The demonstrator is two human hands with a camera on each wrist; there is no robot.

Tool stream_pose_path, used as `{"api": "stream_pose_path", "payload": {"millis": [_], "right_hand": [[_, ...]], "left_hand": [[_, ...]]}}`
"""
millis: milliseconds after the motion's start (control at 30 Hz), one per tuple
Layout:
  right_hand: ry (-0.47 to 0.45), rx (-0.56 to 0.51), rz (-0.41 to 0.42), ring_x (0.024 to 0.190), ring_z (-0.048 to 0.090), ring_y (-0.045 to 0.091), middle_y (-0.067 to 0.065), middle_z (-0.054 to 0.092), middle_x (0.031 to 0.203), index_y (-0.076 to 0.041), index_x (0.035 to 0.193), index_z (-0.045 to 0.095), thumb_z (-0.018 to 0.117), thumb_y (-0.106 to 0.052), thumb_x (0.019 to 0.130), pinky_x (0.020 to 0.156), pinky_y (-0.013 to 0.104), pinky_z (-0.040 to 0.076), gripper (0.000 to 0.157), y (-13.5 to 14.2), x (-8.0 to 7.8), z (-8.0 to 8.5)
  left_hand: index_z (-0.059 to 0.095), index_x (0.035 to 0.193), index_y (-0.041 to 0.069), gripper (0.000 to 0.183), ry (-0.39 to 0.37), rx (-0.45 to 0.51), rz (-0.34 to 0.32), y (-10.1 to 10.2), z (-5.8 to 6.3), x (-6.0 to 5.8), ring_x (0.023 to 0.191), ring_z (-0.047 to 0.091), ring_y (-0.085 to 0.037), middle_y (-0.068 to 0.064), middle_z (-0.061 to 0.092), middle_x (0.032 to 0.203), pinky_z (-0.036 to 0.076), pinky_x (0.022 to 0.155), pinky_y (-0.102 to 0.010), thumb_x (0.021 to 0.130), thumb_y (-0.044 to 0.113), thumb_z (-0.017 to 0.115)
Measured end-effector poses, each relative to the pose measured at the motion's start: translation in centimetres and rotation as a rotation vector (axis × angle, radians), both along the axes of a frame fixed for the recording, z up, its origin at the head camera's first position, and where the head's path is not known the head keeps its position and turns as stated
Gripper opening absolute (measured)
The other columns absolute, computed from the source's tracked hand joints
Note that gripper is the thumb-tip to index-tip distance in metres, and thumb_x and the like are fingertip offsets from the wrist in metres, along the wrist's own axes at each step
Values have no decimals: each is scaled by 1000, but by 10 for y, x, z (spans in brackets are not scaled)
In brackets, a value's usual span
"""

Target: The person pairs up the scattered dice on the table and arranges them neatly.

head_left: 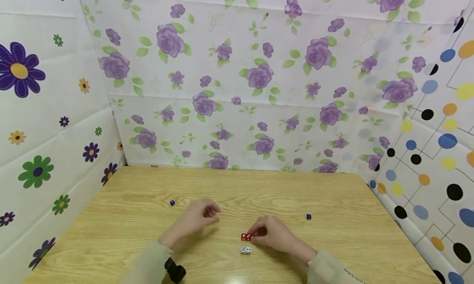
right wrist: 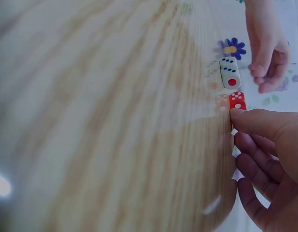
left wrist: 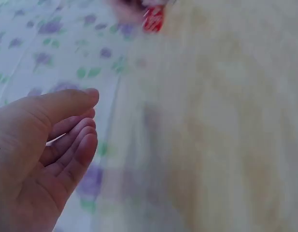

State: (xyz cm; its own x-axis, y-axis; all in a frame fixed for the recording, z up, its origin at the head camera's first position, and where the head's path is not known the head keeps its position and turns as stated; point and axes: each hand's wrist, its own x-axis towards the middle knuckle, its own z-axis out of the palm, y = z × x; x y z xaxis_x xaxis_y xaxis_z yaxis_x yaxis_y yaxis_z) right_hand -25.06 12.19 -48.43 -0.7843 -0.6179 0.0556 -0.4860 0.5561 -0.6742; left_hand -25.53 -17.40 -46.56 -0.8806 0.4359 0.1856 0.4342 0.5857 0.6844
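Observation:
Two red dice (head_left: 243,237) sit side by side on the wooden table. My right hand (head_left: 275,234) pinches the right-hand one between thumb and fingers; in the right wrist view the thumb (right wrist: 257,121) covers part of the red die (right wrist: 237,100). Just nearer to me, two white dice (head_left: 245,250) with dark pips stand together. My left hand (head_left: 201,215) hovers to the left with fingers loosely bent and nothing held. In the left wrist view that left hand (left wrist: 52,140) shows its palm, apart from the blurred red dice (left wrist: 153,19).
One dark blue die (head_left: 172,203) lies farther back on the left, beyond the left wrist. Another blue die (head_left: 309,217) lies to the right of the right hand. Patterned cloth walls (head_left: 237,82) rise along the back and both sides of the table (head_left: 259,185).

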Motion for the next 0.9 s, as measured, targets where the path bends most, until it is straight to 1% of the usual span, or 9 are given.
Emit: {"api": "stream_pose_path", "payload": {"millis": [67,200,300,367,467,533,600,767,900], "right_hand": [[8,-1,4,75,56,-2,-10,68,86,-19,97,78,79,-20,84,65,17,49,13,0,0,-1],[18,3,6,74,55,-3,-11,67,85,-20,96,78,79,-20,84,65,17,49,13,1,-1,-3],[16,1,4,74,55,-3,-11,67,85,-21,96,78,79,-20,84,65,17,49,12,0,-1,-3],[8,-5,5,75,55,-2,-10,67,85,-20,96,78,79,-20,84,65,18,48,12,1,-1,-1],[-3,-8,0,75,55,-1,-10,68,85,-20,96,78,79,-20,84,65,18,48,12,1,0,0],[-7,-5,-3,75,55,-1,-10,68,85,-20,96,78,79,-20,84,65,18,48,12,2,0,0],[-11,-5,-6,75,56,-1,-10,67,85,-21,96,78,79,-20,85,65,18,48,11,2,0,-1],[-11,-13,1,75,56,-1,-10,68,85,-20,96,78,78,-20,85,65,18,49,11,2,0,-2],[-16,-15,-1,75,56,-1,-10,68,85,-20,97,78,78,-19,85,66,18,49,12,1,-1,-2]], "left_hand": [[69,103,2,16,54,4,74,-19,3,-4,80,57,-6,-8,67,94,51,70,-21,89,9,72],[68,108,1,21,125,2,244,-58,7,-13,82,58,-11,-12,66,97,52,71,-23,88,8,72],[66,113,-1,26,129,11,347,-83,7,-18,86,59,-17,-17,65,102,52,73,-27,89,8,72],[65,117,-1,30,118,15,384,-96,6,-20,89,59,-20,-19,64,106,52,75,-30,89,9,72],[62,121,-1,35,103,9,381,-109,3,-22,94,59,-25,-21,61,110,52,77,-34,90,11,72],[61,121,-2,37,103,1,362,-114,0,-24,94,59,-27,-21,61,109,53,78,-37,89,11,73],[61,120,-4,38,103,-12,341,-117,-3,-25,94,59,-28,-20,62,106,53,79,-37,88,9,74],[61,119,-3,37,45,-33,336,-125,-13,-26,90,59,-21,-14,63,100,50,75,-26,86,9,75],[62,119,-1,36,12,-34,340,-130,-19,-26,89,57,-16,-11,64,101,48,74,-23,88,12,74]]}}
